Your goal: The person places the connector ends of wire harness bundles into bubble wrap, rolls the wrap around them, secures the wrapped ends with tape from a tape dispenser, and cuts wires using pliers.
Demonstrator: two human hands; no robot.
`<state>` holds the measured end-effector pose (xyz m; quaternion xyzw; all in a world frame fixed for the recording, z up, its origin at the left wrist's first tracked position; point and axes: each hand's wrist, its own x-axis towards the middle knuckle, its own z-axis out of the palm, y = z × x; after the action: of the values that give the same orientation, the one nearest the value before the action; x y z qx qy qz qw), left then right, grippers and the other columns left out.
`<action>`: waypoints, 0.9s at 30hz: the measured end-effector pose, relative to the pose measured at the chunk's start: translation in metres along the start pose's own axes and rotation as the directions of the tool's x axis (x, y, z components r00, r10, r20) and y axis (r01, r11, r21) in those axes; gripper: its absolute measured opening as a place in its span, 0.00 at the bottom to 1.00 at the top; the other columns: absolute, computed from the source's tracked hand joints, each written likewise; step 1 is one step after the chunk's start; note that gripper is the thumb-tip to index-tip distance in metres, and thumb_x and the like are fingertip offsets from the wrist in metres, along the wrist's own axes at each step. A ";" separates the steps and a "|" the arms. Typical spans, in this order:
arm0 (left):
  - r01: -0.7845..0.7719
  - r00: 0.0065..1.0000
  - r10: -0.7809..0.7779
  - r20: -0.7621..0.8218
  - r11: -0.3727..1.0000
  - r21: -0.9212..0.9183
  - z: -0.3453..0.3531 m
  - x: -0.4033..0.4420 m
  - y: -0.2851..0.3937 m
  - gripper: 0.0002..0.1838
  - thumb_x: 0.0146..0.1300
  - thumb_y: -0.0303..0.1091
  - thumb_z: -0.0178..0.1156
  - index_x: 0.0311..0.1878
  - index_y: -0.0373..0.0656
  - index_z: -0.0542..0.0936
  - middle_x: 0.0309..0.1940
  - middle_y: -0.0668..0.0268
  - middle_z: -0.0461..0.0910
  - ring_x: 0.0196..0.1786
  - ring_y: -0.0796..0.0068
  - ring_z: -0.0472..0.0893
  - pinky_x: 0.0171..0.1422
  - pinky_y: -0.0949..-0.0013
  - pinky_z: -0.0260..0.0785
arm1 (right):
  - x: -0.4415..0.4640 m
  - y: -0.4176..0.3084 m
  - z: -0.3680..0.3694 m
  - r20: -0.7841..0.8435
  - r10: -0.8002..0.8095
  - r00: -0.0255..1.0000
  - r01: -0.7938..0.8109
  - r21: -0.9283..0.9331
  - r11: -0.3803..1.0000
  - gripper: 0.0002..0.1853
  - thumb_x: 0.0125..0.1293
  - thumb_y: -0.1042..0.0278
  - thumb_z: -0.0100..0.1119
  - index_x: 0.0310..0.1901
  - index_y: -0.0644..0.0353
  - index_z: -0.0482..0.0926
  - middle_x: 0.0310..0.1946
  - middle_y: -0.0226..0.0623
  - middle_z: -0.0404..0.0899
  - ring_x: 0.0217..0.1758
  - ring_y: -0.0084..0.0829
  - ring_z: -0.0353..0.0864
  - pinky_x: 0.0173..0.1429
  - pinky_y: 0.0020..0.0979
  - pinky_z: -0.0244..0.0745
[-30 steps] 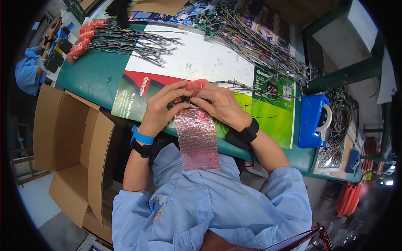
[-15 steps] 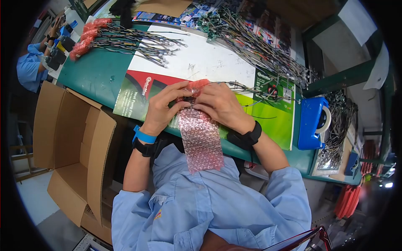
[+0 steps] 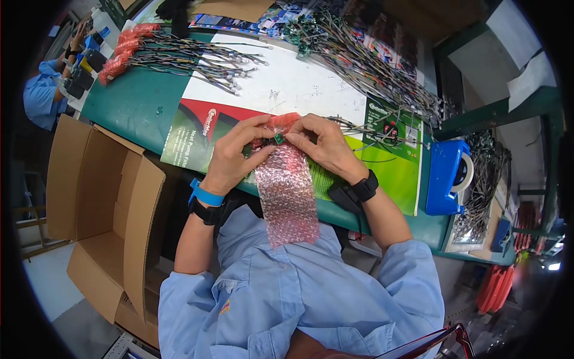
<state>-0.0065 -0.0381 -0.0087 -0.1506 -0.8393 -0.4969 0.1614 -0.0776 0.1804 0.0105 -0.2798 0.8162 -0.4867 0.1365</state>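
Observation:
A pink bubble wrap strip (image 3: 288, 203) hangs from the bench edge over my lap, its upper end bunched and folded between my hands. My left hand (image 3: 238, 149) presses the folded part with fingertips and thumb. On the wrap sits a small green circuit board (image 3: 278, 138). My right hand (image 3: 326, 145) pinches at the board's right edge with thumb and index finger. Cables (image 3: 359, 127) with thin dark wires run out to the right from behind my right hand. What lies inside the folded wrap is mostly hidden.
Red-wrapped cable bundles (image 3: 122, 51) lie at the back left, and loose cables with green boards (image 3: 359, 54) at the back right. A blue tape dispenser (image 3: 443, 179) stands right. An open cardboard box (image 3: 101, 197) is at left. Another person's sleeve (image 3: 45, 96) shows far left.
My right hand has shifted slightly up and right, its fingers opening out from the wrap. The green circuit board now shows between my hands. My left hand has barely moved.

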 end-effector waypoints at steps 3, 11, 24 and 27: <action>-0.005 1.000 0.005 -0.006 1.000 0.008 0.000 0.000 -0.001 0.18 0.53 0.21 0.74 0.49 0.38 0.84 0.59 0.56 0.83 0.54 0.64 0.85 0.52 0.68 0.79 | 0.000 -0.003 0.003 -0.034 -0.140 0.990 0.138 -0.046 0.989 0.08 0.69 0.67 0.67 0.43 0.62 0.84 0.36 0.34 0.81 0.36 0.26 0.78 0.41 0.28 0.73; 0.006 1.000 -0.006 -0.004 1.000 -0.007 -0.001 0.000 0.000 0.18 0.53 0.21 0.75 0.48 0.38 0.84 0.59 0.56 0.83 0.50 0.67 0.85 0.49 0.69 0.79 | 0.005 -0.007 -0.005 0.037 -0.439 0.898 0.432 -0.270 0.860 0.06 0.65 0.73 0.67 0.42 0.60 0.81 0.39 0.39 0.81 0.41 0.40 0.82 0.43 0.35 0.76; -0.028 1.000 0.028 -0.014 1.000 -0.010 0.000 0.001 -0.002 0.16 0.54 0.20 0.73 0.47 0.38 0.85 0.58 0.58 0.82 0.46 0.69 0.86 0.48 0.70 0.80 | 0.005 -0.010 -0.002 0.312 -0.610 0.728 0.654 -0.582 0.483 0.07 0.59 0.71 0.58 0.39 0.57 0.76 0.45 0.37 0.78 0.52 0.35 0.79 0.52 0.36 0.72; -0.036 0.999 0.035 -0.013 0.999 -0.010 0.000 0.001 -0.001 0.16 0.54 0.20 0.73 0.47 0.38 0.85 0.58 0.58 0.82 0.47 0.69 0.86 0.48 0.69 0.81 | 0.002 -0.010 -0.001 0.301 -0.589 0.750 0.628 -0.603 0.492 0.08 0.58 0.72 0.59 0.40 0.57 0.76 0.45 0.36 0.78 0.52 0.35 0.78 0.52 0.36 0.71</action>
<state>-0.0076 -0.0389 -0.0090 -0.1631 -0.8328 -0.4994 0.1749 -0.0769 0.1762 0.0200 -0.5919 0.7775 -0.1666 -0.1322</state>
